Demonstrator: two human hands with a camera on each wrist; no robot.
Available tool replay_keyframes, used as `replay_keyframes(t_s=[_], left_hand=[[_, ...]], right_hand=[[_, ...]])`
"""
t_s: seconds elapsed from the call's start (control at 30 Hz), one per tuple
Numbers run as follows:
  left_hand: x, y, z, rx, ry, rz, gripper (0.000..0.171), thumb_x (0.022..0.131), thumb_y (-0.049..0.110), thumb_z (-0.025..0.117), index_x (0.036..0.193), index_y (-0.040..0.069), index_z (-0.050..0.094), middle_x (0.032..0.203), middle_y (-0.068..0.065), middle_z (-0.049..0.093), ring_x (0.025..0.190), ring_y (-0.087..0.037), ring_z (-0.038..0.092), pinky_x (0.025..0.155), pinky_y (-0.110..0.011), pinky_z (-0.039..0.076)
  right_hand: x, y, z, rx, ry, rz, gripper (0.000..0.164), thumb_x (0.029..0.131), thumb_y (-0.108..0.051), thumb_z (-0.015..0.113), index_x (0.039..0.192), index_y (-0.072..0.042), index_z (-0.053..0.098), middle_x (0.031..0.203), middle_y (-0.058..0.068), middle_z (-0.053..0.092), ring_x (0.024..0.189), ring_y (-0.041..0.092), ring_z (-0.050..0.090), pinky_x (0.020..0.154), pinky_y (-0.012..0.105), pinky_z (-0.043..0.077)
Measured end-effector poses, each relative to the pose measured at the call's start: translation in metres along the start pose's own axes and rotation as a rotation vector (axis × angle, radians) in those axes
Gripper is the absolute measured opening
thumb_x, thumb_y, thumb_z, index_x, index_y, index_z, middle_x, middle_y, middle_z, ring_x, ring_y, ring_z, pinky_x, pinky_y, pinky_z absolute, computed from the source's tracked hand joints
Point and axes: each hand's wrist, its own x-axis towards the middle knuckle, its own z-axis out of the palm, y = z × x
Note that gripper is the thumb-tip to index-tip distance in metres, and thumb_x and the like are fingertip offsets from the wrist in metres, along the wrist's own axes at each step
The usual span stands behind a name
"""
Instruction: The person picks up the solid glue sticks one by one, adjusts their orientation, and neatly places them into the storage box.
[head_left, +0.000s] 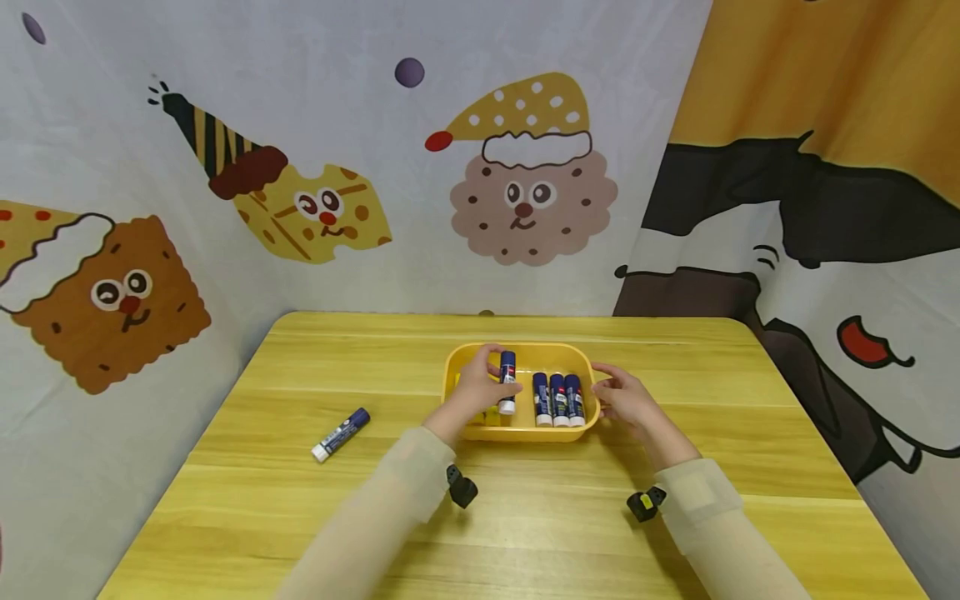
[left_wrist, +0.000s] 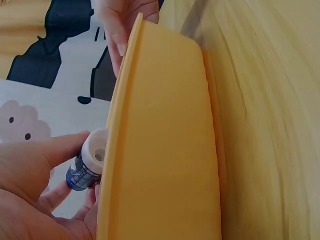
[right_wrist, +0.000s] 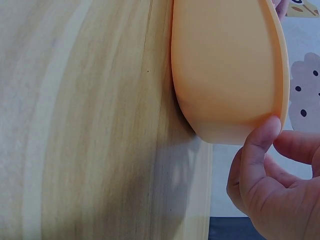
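A yellow plastic bin (head_left: 491, 434) stands on the table in the head view. My left hand (head_left: 477, 387) pinches a blue glue stick (head_left: 507, 383) with a white end between thumb and fingers, over the bin's left half. In the left wrist view the white end of this glue stick (left_wrist: 95, 150) shows close beside the bin's rim. Three more glue sticks (head_left: 558, 400) lie side by side in the right part of the bin. At the bin's right end, my right hand (head_left: 628, 402) pinches the rim between thumb and fingers, as the right wrist view also shows.
Another glue stick (head_left: 341, 435) lies on the wooden table (head_left: 525, 517), left of the bin. Small yellow objects (head_left: 491, 416) sit in the bin's left part, partly hidden by my left hand. A printed cloth (head_left: 337, 100) hangs behind the table.
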Motion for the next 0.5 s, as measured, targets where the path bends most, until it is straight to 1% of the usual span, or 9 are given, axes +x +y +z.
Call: replay_keyframes(t_s=[0.17,0.3,0.37,0.5], left_hand=[[0.001,0.004,0.010,0.031,-0.004,-0.021,0.067,0.075,0.015,0.080,0.132,0.019,0.045,0.101,-0.012,0.056,0.077,-0.021,0.056,0.063,-0.028,0.051],[0.000,0.009,0.018,0.092,-0.011,-0.035,0.068,0.075,0.013,0.080,0.132,0.019,0.044,0.101,-0.011,0.058,0.078,-0.021,0.057,0.065,-0.029,0.052],[0.000,0.011,0.023,0.138,-0.008,-0.048,0.068,0.075,0.014,0.080,0.133,0.019,0.044,0.104,-0.011,0.059,0.082,-0.021,0.057,0.069,-0.031,0.052],[0.001,0.012,0.033,0.214,0.006,-0.085,0.068,0.075,0.017,0.080,0.133,0.020,0.044,0.121,-0.010,0.056,0.098,-0.024,0.057,0.084,-0.038,0.052]], right_hand=[[-0.001,0.001,0.000,0.008,-0.008,-0.005,0.051,0.096,-0.004,0.047,0.145,-0.007,0.033,0.098,0.010,0.047,0.070,0.014,0.052,0.062,0.027,0.050],[0.000,0.001,-0.001,-0.008,-0.003,-0.003,0.051,0.097,-0.005,0.046,0.146,-0.008,0.032,0.102,0.012,0.047,0.073,0.015,0.052,0.064,0.029,0.051],[0.000,0.002,-0.002,-0.017,-0.003,-0.004,0.051,0.098,-0.006,0.046,0.147,-0.009,0.031,0.105,0.013,0.046,0.076,0.017,0.053,0.065,0.029,0.052],[0.000,0.002,-0.001,-0.019,-0.006,-0.003,0.051,0.098,-0.007,0.045,0.147,-0.009,0.031,0.106,0.014,0.046,0.079,0.018,0.053,0.064,0.027,0.051]])
